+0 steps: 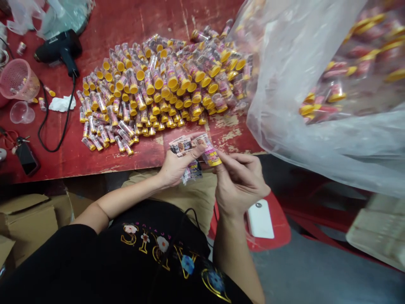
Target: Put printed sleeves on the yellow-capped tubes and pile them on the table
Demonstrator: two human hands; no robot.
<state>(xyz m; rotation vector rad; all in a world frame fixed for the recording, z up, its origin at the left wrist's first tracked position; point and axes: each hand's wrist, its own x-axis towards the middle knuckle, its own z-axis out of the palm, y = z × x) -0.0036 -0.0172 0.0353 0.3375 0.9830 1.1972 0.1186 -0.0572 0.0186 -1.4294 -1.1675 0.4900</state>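
My left hand (pixel 175 165) is closed around a small stack of printed labels (pixel 181 145), which fan out past its fingers. Its thumb also presses against a small clear tube (pixel 207 148) with a pink-and-yellow printed wrap. At the tube's yellow end, my right hand (pixel 238 179) pinches it between thumb and fingers. More dark printed wraps (pixel 192 171) hang below my left palm. Just beyond both hands, a large heap of yellow-capped tubes (pixel 158 84) covers the red table (pixel 139 158).
A black heat gun (pixel 61 47) with a cord lies at left, near a pink basket (pixel 20 80), a clear cup (pixel 22 113) and a phone-like black object (pixel 27 156). A big plastic bag (pixel 278 84) of tubes bulges at right. On a red stool sits a white device (pixel 261 219).
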